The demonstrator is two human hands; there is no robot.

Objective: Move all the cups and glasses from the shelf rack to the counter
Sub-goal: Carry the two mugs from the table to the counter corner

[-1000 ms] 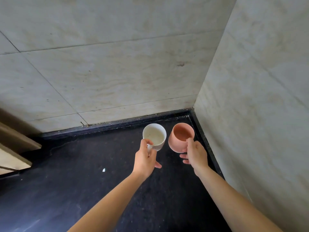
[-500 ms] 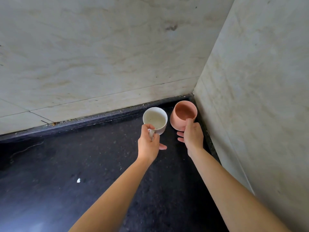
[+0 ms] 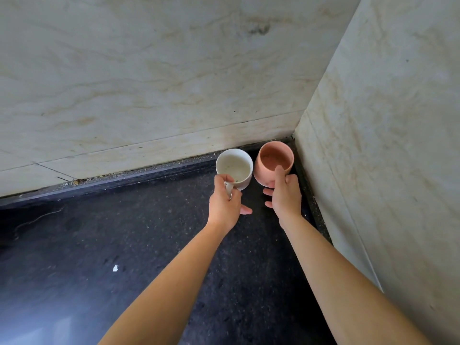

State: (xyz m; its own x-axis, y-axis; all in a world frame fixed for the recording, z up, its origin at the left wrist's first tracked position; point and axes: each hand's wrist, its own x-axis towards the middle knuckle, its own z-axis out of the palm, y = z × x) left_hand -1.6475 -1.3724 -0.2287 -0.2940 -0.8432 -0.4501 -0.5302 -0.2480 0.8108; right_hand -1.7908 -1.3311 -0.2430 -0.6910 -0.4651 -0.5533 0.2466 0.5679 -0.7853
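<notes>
A white mug [image 3: 235, 165] is in the far right corner of the black counter [image 3: 124, 245], and my left hand [image 3: 225, 202] grips its handle. Right beside it, nearest the corner, is a pink cup [image 3: 275, 160]. My right hand [image 3: 285, 195] holds it, with the thumb hooked over the rim and the fingers under its side. The two cups are almost touching. Whether their bases rest on the counter I cannot tell. The shelf rack is out of view.
Beige marble walls close the corner: the back wall [image 3: 149, 95] and the right wall [image 3: 385, 145]. A small white speck [image 3: 115, 268] lies on the counter at the left. A raised dark lip [image 3: 124, 178] runs along the foot of the back wall.
Both hands have carried the cups farther into the corner, toward the back wall. The view has turned right, so the wooden shelf edge at the left is gone.
</notes>
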